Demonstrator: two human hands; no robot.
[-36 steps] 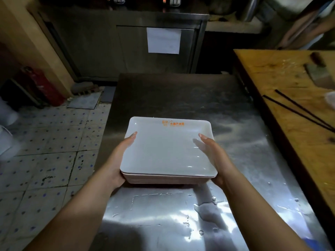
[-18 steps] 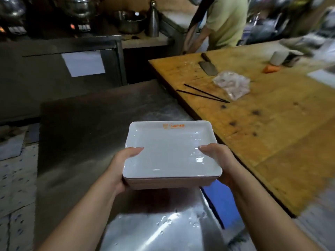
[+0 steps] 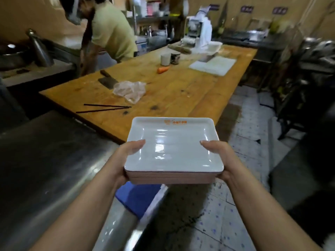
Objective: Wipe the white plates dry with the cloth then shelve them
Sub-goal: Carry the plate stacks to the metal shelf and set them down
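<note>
- Thumbs (image 3: 135, 144) of both hands lie flat on the rim of a stack of white plates (image 3: 172, 147), the left hand (image 3: 125, 160) and right hand (image 3: 220, 160) gripping it from either side, remaining fingers curled out of sight beneath
- Rectangular and glossy, the top plate has rounded corners, a raised lip and a small orange logo (image 3: 175, 122) on its far edge; ribbed pinkish plate edges show below it
- Held level in the air, the stack sits past the corner of a brushed steel counter (image 3: 45, 169) and over speckled floor tiles (image 3: 226, 223)
- Beyond it runs a long worn wooden table (image 3: 181, 91), its near corner close to the plates; on it lie two black chopsticks (image 3: 107, 107), a crumpled clear plastic bag (image 3: 130, 89), a cleaver (image 3: 107, 81), a carrot (image 3: 163, 69), two cups (image 3: 170, 58) and a white cutting board (image 3: 213, 65)
- Open tiled aisle stretches to the right of the table, dark equipment (image 3: 311, 73) lining its far side
- Another person in a pale green shirt (image 3: 112, 31) bends at the table's far left end
</note>
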